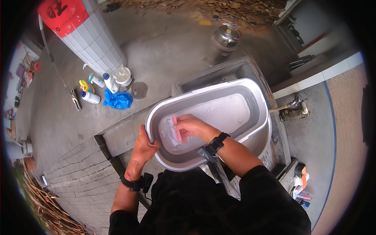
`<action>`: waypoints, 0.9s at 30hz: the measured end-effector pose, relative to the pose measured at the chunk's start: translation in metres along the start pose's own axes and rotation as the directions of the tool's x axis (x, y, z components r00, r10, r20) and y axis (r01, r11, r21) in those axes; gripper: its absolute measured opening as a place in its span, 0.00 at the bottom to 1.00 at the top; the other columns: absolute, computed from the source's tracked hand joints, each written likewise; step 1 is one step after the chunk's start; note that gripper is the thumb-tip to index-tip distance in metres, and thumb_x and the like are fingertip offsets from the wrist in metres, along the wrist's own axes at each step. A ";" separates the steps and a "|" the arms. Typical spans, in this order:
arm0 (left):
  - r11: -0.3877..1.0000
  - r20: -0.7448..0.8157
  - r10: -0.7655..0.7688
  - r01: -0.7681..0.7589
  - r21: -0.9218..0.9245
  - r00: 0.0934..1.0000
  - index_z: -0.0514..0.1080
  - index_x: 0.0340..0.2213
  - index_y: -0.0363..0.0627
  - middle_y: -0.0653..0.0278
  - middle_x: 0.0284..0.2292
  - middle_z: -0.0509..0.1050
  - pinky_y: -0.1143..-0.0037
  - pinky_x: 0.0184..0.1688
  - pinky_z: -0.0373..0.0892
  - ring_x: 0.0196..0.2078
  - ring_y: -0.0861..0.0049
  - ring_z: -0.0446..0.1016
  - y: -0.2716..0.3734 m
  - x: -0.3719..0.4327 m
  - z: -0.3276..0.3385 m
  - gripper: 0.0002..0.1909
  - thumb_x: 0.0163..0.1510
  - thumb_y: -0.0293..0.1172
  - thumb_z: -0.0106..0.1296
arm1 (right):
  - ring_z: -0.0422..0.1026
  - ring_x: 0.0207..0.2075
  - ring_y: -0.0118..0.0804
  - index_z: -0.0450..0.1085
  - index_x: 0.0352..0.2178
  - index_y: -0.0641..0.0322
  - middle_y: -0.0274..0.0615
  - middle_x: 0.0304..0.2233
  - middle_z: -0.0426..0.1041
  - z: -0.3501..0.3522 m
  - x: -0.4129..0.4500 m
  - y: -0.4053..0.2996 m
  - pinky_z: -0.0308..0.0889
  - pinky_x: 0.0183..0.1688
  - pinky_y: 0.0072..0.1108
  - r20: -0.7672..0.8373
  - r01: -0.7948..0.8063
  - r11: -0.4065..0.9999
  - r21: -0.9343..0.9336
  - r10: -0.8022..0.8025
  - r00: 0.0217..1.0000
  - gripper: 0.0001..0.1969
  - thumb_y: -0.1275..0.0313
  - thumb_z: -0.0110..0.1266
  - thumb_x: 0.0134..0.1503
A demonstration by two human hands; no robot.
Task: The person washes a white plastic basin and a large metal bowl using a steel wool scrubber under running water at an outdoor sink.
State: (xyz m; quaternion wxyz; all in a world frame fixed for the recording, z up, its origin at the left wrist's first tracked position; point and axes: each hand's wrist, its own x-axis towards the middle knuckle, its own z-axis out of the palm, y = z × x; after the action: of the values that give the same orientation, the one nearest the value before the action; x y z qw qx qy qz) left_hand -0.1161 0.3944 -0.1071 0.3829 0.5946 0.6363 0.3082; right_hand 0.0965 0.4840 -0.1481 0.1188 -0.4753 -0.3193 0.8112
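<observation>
A long oval plastic tub (pixel 205 102), grey inside with a white rim, lies tilted before me over a concrete basin. My left hand (pixel 144 148) grips its rim at the near left end, thumb over the edge. Inside the tub, my right hand (pixel 189 127) holds a pink scrubbing brush (pixel 175 129) with pale bristles, close to the floor of the tub's left end. The tub's floor looks wet and has ridges in its middle part. Bands with small devices are strapped around both wrists.
Beneath the tub is the concrete basin (pixel 252 63), with a tap (pixel 296 101) to its right. Cleaning bottles (pixel 90 97), a blue plastic bag (pixel 118 100) and a white bucket (pixel 123 77) stand by a tiled pillar (pixel 97 44). A metal canister (pixel 226 38) stands beyond the basin.
</observation>
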 end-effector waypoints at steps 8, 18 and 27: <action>0.996 0.000 -0.070 0.070 0.047 0.998 0.53 0.42 0.32 0.38 0.29 0.71 0.62 0.35 0.69 0.35 0.44 0.71 0.008 0.005 0.003 0.26 0.40 0.24 0.48 | 0.75 0.35 0.48 0.59 0.39 0.80 0.60 0.32 0.73 -0.163 -0.049 -0.006 0.71 0.36 0.26 -0.621 -0.450 0.514 -0.730 -0.226 0.751 0.27 0.70 0.56 0.39; 0.981 0.031 -0.193 0.193 -0.007 0.981 0.58 0.42 0.35 0.44 0.34 0.72 0.68 0.41 0.67 0.39 0.52 0.72 0.014 0.006 -0.004 0.25 0.39 0.23 0.50 | 0.74 0.36 0.40 0.58 0.44 0.69 0.49 0.36 0.69 -0.036 -0.016 -0.016 0.72 0.33 0.29 -0.281 0.020 0.991 -0.134 -0.057 0.958 0.24 0.73 0.56 0.46; 0.997 0.028 -0.063 0.064 -0.034 0.998 0.55 0.39 0.35 0.39 0.28 0.72 0.63 0.36 0.68 0.35 0.46 0.72 0.004 0.007 -0.002 0.21 0.42 0.25 0.48 | 0.73 0.36 0.40 0.61 0.46 0.66 0.45 0.38 0.69 0.050 0.010 0.000 0.73 0.33 0.28 -0.149 0.212 0.976 -0.045 -0.216 0.965 0.18 0.75 0.51 0.53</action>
State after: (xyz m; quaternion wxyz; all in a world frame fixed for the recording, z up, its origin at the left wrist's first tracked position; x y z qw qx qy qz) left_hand -0.1152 0.4017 -0.1036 0.4112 0.5716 0.6441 0.2989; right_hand 0.0489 0.4689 -0.1384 0.2229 -0.5007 -0.3703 0.7500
